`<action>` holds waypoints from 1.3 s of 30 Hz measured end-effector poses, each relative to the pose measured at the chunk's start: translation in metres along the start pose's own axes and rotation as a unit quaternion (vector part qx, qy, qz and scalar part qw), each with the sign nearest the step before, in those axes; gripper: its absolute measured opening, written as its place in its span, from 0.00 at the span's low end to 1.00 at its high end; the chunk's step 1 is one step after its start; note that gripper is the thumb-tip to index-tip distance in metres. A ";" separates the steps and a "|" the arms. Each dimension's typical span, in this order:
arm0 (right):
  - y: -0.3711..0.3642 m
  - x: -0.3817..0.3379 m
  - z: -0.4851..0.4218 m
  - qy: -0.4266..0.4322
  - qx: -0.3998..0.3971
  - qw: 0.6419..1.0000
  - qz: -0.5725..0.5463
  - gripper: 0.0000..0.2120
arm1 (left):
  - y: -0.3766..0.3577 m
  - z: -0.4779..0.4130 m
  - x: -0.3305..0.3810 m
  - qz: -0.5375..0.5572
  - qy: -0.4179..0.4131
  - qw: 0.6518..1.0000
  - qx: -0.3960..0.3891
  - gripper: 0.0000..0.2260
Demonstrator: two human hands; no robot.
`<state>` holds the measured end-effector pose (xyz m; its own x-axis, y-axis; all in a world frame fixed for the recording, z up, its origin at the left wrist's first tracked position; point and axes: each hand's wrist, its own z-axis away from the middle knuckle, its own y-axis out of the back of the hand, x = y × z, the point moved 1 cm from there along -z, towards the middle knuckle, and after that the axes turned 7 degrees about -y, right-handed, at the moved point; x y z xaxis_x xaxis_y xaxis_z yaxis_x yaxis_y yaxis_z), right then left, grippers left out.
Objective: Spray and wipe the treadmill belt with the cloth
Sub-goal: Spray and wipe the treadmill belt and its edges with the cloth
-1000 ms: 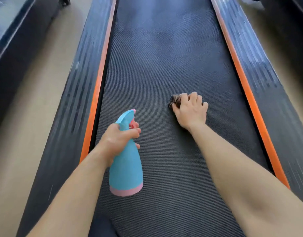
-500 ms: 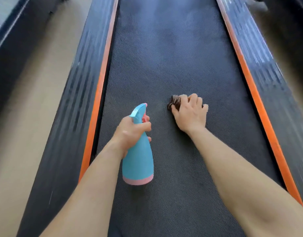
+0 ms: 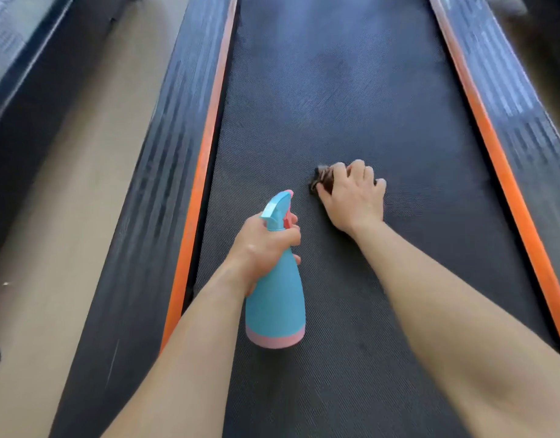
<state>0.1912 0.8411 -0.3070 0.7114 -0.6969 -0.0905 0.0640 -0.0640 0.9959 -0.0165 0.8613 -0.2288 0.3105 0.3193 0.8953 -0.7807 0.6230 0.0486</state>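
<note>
Hands: left hand [image 3: 262,245] grips neck of blue spray bottle [image 3: 277,298], nozzle aimed up the belt; right hand [image 3: 351,197] curled over dark cloth [image 3: 323,181], pressing it on treadmill belt [image 3: 335,90], mid-width. Orange side strips [image 3: 206,147] flank the belt. Risk: spray fired from here likely wets the right hand, not the belt; bunched cloth may wipe unevenly.
</note>
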 end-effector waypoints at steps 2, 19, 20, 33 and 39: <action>-0.001 0.005 0.037 0.069 0.033 0.997 0.005 0.24 | 0.003 -0.003 -0.002 0.010 -0.001 1.000 0.005 0.13; -0.004 -0.002 0.097 0.159 0.039 0.986 -0.009 0.22 | 0.027 -0.004 0.005 0.013 -0.014 1.000 -0.012 0.15; -0.004 0.003 0.118 0.198 0.039 0.979 -0.014 0.22 | 0.030 -0.005 0.007 0.016 -0.015 1.000 -0.011 0.15; -0.004 -0.035 0.067 0.108 0.023 0.994 -0.005 0.23 | 0.048 -0.002 0.006 0.025 -0.019 0.999 0.014 0.13; -0.009 -0.017 0.147 0.267 0.022 0.963 -0.024 0.21 | 0.053 0.000 0.007 0.035 -0.033 0.998 0.032 0.19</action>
<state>0.0759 0.7489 -0.3146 0.9679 -0.2254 -0.1115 0.0845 -0.1263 0.9884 -0.0557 0.8969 -0.2199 0.2195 0.3109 0.9248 -0.8329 0.5533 0.0117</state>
